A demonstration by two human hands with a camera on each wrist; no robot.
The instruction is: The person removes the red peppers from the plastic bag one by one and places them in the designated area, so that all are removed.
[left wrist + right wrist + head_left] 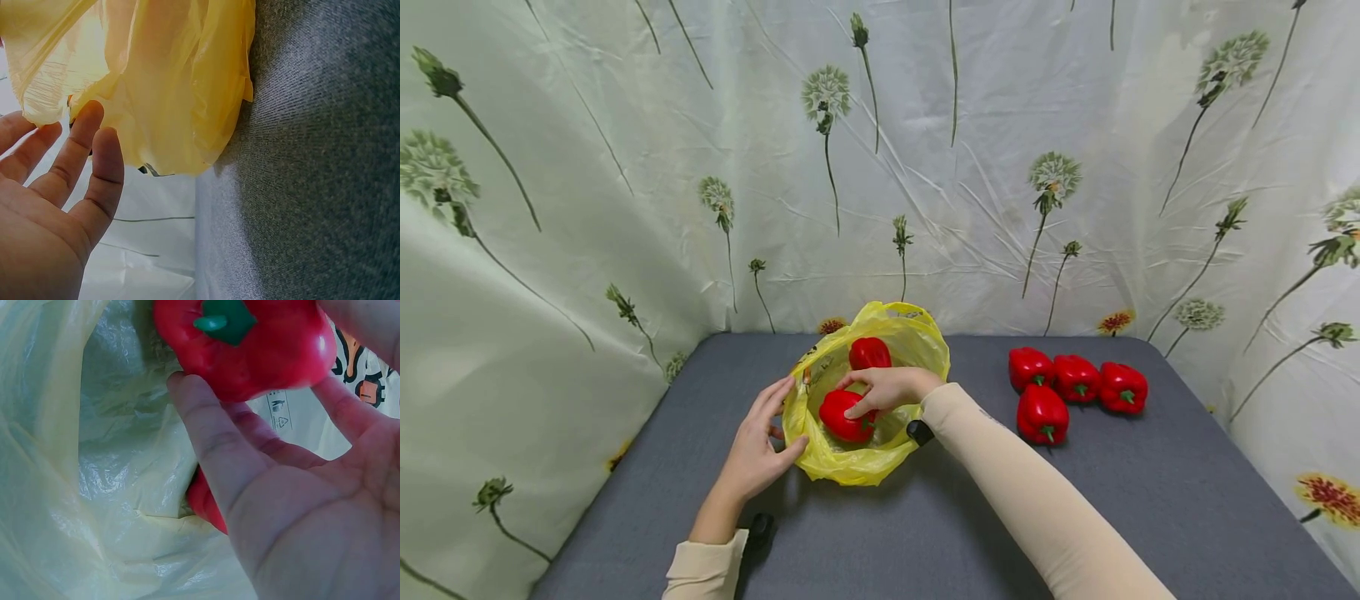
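A yellow plastic bag (859, 473) stands with its mouth gaping in the middle of the table. Inside it, my right hand (891, 387) grips a red bell pepper (842, 415), thumb on one side and fingers on the other. The right wrist view shows this pepper (275, 350) with its green stem towards the camera. Another red bell pepper (870, 353) lies in the bag, partly behind my right hand (325, 494) in that view. At the bag's left side, my left hand (756, 450) touches the rim with relaxed, spread fingers; the left wrist view shows fingertips (87, 115) against the plastic.
Several red bell peppers (1043, 414) sit close together on the grey table (880, 550), right of the bag. A white curtain (760, 125) with dandelion prints hangs behind the table and along its sides.
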